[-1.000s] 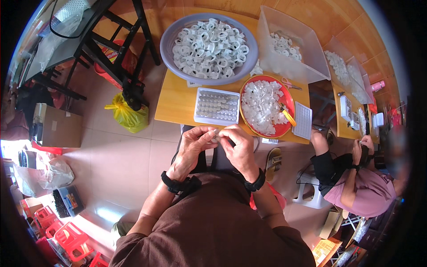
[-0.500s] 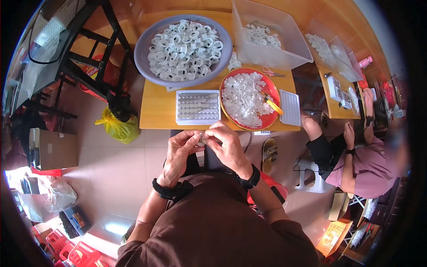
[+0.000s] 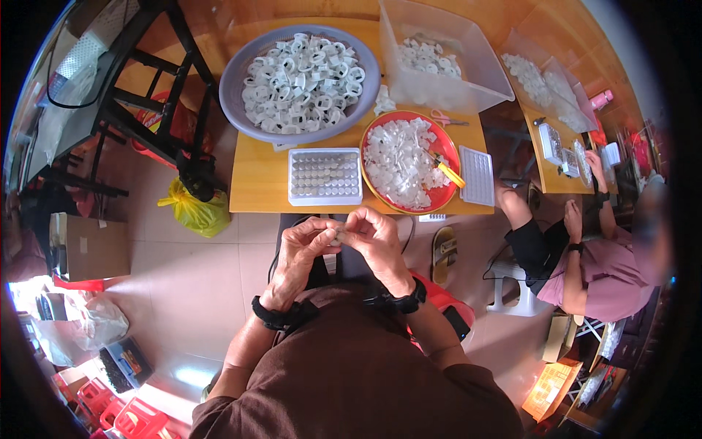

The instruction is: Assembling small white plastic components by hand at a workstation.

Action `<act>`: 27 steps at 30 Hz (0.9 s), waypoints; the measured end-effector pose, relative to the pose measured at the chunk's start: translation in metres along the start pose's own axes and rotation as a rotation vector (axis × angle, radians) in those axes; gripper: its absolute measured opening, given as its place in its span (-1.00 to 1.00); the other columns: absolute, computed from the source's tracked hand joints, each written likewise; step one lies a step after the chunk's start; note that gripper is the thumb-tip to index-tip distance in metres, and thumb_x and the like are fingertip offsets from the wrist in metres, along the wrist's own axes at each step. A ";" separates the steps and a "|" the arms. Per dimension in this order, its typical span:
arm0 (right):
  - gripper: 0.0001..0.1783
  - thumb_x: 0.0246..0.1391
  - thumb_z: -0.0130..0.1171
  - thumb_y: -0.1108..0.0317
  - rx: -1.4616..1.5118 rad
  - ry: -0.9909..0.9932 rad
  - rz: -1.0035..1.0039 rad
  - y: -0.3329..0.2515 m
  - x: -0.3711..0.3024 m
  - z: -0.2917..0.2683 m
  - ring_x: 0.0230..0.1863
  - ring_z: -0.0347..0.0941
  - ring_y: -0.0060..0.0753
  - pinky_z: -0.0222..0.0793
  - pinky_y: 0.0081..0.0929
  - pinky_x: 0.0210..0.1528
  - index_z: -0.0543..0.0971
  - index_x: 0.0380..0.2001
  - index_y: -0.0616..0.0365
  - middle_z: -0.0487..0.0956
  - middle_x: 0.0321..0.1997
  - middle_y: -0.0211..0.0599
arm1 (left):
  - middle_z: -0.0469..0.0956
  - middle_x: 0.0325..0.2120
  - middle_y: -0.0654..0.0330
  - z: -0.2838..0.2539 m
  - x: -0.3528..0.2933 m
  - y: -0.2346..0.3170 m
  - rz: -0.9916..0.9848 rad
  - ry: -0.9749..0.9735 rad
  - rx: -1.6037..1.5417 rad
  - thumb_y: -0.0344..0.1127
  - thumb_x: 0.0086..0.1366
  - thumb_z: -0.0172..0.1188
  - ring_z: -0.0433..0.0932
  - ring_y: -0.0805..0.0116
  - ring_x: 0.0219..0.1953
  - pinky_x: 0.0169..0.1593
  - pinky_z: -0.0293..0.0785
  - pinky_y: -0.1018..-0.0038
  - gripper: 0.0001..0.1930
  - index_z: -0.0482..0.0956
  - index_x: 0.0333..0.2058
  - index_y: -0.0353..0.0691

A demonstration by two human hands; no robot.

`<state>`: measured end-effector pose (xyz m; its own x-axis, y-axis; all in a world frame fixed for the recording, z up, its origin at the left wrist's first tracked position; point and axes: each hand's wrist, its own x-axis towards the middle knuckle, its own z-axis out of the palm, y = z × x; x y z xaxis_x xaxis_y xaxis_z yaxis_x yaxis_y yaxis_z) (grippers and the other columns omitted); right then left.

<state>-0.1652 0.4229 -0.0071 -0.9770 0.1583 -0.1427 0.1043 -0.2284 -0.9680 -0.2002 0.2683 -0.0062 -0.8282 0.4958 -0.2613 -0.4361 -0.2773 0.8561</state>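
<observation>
Left hand point(image 3: 298, 249) and right hand point(image 3: 376, 245) pinching a small part point(image 3: 337, 239), near a wooden table point(image 3: 256, 175), white tray point(image 3: 325, 200) beside red plate point(image 3: 448, 152)

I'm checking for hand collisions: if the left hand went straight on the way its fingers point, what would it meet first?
Most likely the right hand, which faces the left hand across the small pale part pinched between them; the exact depth there is unclear.

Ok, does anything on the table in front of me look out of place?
Slightly: a whitish clump lies outside the containers, between the purple-grey basin and clear bin. The yellow-handled tool reaches over the red tray's rim.
</observation>
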 end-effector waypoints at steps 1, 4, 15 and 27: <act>-0.84 -0.12 0.26 0.62 0.000 0.004 0.000 0.000 -0.001 0.000 -0.42 0.35 -0.75 0.31 -0.73 -0.39 0.47 -0.48 0.23 0.45 -0.48 -0.50 | 0.56 -0.30 0.18 -0.001 0.001 0.000 -0.011 -0.009 0.031 -0.35 0.26 0.14 0.55 0.46 -0.26 -0.20 0.58 0.53 -0.81 0.56 -0.20 -0.30; -0.84 -0.12 0.28 0.59 0.037 0.030 -0.003 -0.002 -0.001 -0.003 -0.46 0.35 -0.74 0.30 -0.72 -0.40 0.49 -0.44 0.22 0.46 -0.52 -0.52 | 0.57 -0.29 0.20 -0.002 0.002 -0.006 -0.066 -0.009 -0.018 -0.35 0.27 0.14 0.55 0.47 -0.25 -0.19 0.59 0.51 -0.82 0.56 -0.20 -0.28; -0.89 -0.13 0.24 0.42 -1.025 0.279 -0.256 0.002 0.032 -0.083 -0.43 0.47 -0.14 0.35 -0.31 -0.38 0.58 -0.47 0.19 0.48 -0.52 -0.20 | 0.58 -0.27 0.21 -0.012 0.008 -0.006 -0.084 0.044 -0.167 -0.35 0.26 0.14 0.56 0.47 -0.24 -0.18 0.59 0.48 -0.83 0.57 -0.22 -0.26; -0.84 0.06 0.17 0.37 -0.173 0.252 0.120 -0.015 0.038 -0.089 -0.50 0.51 -0.57 0.48 -0.65 -0.45 0.56 -0.38 0.27 0.58 -0.50 -0.30 | 0.57 -0.28 0.22 -0.011 0.007 -0.012 -0.118 0.037 -0.239 -0.35 0.30 0.08 0.57 0.49 -0.27 -0.21 0.62 0.50 -0.83 0.55 -0.20 -0.27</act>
<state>-0.1871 0.5183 -0.0163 -0.8816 0.3775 -0.2834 0.2669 -0.0965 -0.9589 -0.2046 0.2665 -0.0234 -0.7771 0.5073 -0.3725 -0.5974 -0.4084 0.6902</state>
